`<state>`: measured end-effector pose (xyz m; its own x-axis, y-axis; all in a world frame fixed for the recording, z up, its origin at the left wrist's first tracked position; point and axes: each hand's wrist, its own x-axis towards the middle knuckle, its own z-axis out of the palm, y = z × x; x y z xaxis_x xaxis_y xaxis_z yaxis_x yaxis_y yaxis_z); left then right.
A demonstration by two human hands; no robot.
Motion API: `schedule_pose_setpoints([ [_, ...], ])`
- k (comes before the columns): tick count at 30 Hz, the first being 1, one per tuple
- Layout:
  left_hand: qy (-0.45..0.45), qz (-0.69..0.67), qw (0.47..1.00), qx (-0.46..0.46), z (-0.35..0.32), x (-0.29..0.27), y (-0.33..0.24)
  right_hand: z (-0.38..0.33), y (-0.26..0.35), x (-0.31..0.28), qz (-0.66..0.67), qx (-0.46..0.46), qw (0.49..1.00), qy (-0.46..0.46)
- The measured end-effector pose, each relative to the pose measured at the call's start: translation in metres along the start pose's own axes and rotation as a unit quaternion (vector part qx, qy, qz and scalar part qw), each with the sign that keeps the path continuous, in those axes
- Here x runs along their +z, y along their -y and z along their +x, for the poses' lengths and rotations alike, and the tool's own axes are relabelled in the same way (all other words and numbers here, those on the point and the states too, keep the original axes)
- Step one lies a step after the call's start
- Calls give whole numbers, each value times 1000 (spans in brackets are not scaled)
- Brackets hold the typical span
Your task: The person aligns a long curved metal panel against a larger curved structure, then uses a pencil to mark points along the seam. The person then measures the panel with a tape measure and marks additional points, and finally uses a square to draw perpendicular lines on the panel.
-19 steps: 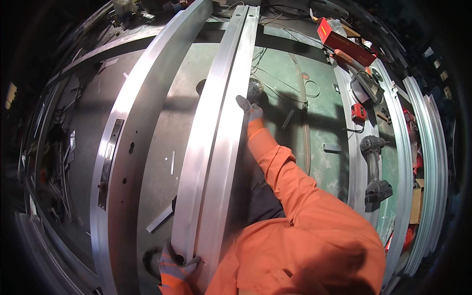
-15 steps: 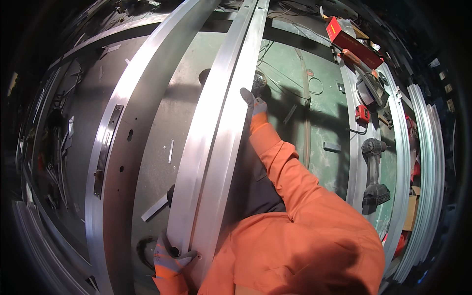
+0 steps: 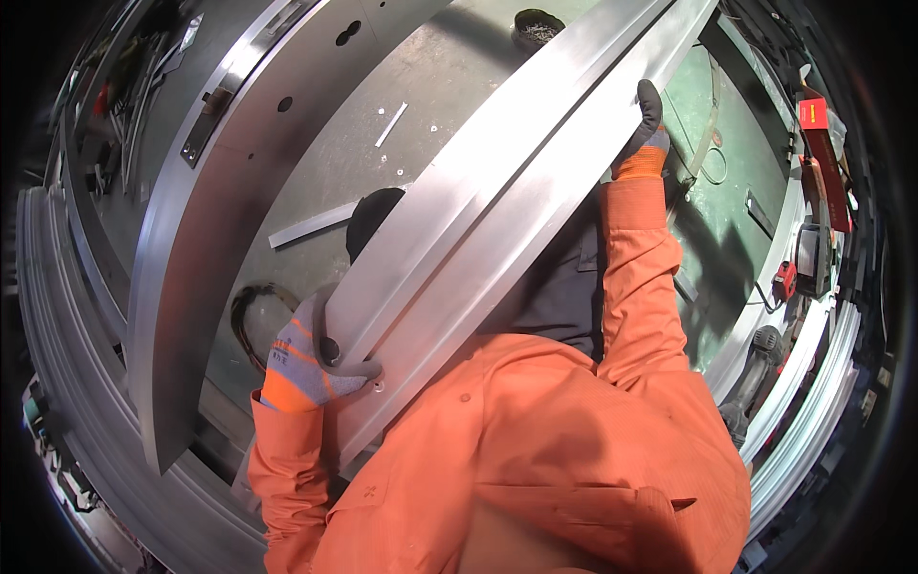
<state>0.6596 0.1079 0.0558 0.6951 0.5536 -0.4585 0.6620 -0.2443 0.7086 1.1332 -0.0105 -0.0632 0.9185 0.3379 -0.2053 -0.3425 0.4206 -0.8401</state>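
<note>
A long silver metal profile (image 3: pixel 497 206) with a groove along its length slants from lower left to upper right in front of me. Gloved in grey and orange, my left hand (image 3: pixel 311 359) is closed around its near end, thumb on the top face beside a small hole. Farther along, my right hand (image 3: pixel 645 129) grips the profile's right edge, its thumb up against the side and the other fingers hidden beneath. To the left stands a second, wider metal profile (image 3: pixel 225 230), with round holes and a metal lock plate (image 3: pixel 206 129) set in its edge.
On the floor lie a short metal strip (image 3: pixel 311 225) and a dark round container (image 3: pixel 537 29). A cordless power tool (image 3: pixel 755 373), a red tape measure (image 3: pixel 784 280) and a red box (image 3: pixel 824 163) are at the right. Stacked long profiles (image 3: pixel 808 411) run along that side.
The view has turned, and the grooved profile now slants more to the right. Both hands keep their hold on it; the right arm reaches farther to the right in the picture.
</note>
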Motion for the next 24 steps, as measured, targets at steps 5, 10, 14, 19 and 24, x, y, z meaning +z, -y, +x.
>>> schedule_pose_setpoints([
  [5, 6, -49, 998, -36, 2, 0, -7, 5, 1, -8, -13, -23, 999, 19],
  [10, -1, -67, 996, -61, 0, 1, -11, 0, 2, -4, -31, -9, 999, 10],
  [14, 0, -51, 997, -56, 2, 2, -13, -12, 8, 4, -33, -8, 999, 12],
  [19, 8, -83, 995, -63, 1, 1, -19, -18, 8, 5, -67, -54, 996, -11],
  [24, -15, -69, 998, 4, -2, 5, -3, -17, 13, -3, -128, -20, 991, -38],
])
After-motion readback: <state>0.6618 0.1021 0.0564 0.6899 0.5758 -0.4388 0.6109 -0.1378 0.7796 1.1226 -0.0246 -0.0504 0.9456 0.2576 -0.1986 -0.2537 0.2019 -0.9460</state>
